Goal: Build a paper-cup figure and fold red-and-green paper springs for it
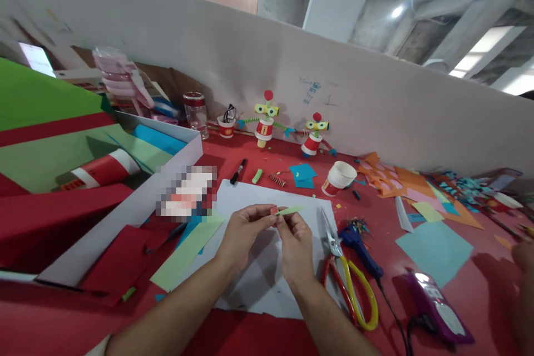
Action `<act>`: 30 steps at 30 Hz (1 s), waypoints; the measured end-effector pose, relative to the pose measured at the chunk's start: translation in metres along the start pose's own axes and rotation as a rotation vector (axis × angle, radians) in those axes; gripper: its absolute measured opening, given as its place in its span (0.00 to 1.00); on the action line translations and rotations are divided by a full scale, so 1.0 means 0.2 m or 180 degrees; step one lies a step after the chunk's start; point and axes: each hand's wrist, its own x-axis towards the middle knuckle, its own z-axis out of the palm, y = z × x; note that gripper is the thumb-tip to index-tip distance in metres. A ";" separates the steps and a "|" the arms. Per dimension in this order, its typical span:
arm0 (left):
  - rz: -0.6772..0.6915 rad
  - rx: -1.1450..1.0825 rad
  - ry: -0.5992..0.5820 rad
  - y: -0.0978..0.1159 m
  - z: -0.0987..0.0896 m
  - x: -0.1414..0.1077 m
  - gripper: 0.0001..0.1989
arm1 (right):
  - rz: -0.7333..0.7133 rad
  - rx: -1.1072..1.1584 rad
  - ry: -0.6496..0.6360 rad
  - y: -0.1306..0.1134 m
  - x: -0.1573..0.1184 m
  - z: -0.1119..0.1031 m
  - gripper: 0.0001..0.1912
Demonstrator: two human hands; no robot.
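Above a white sheet (267,278), my left hand (244,233) pinches a small red folded paper strip (273,210). My right hand (295,236) meets it at the fingertips and has a light green paper strip (291,210) between its fingers. The two strips meet or overlap where the fingertips come together; the exact join is hidden. Beyond the sheet lie a folded green strip (257,176), a folded red strip (277,179) and a black marker (238,171). Scissors with red and yellow handles (334,245) lie right of my right hand.
Two paper-cup figures (264,125) stand by the wall. Stacked paper cups (339,178), a blue glue gun (362,250) and a purple device (440,308) are on the right. A white box (125,203) holds coloured paper on the left. Another person's hand (523,258) shows at the right edge.
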 end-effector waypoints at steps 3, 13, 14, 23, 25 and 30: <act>-0.0112 -0.0152 -0.0006 -0.01 0.00 0.00 0.16 | -0.0018 -0.0018 0.0029 0.01 0.00 0.00 0.07; -0.0398 -0.0314 0.0015 0.03 -0.07 0.09 0.15 | 0.0197 0.0117 0.0164 -0.03 0.02 -0.01 0.13; -0.0439 -0.0334 0.0062 0.03 -0.08 0.10 0.15 | 0.0032 -0.0121 0.0227 -0.03 0.02 -0.02 0.10; -0.0414 -0.0184 0.0036 0.07 -0.08 0.09 0.13 | -0.3285 -0.3459 0.0163 -0.11 0.01 -0.10 0.26; -0.0424 -0.0174 -0.0047 0.07 -0.08 0.09 0.14 | -0.3386 -0.3667 0.0038 -0.11 0.02 -0.11 0.24; -0.0450 0.0005 -0.0154 0.07 -0.10 0.09 0.13 | -0.3453 -0.3621 -0.0138 -0.10 0.05 -0.13 0.11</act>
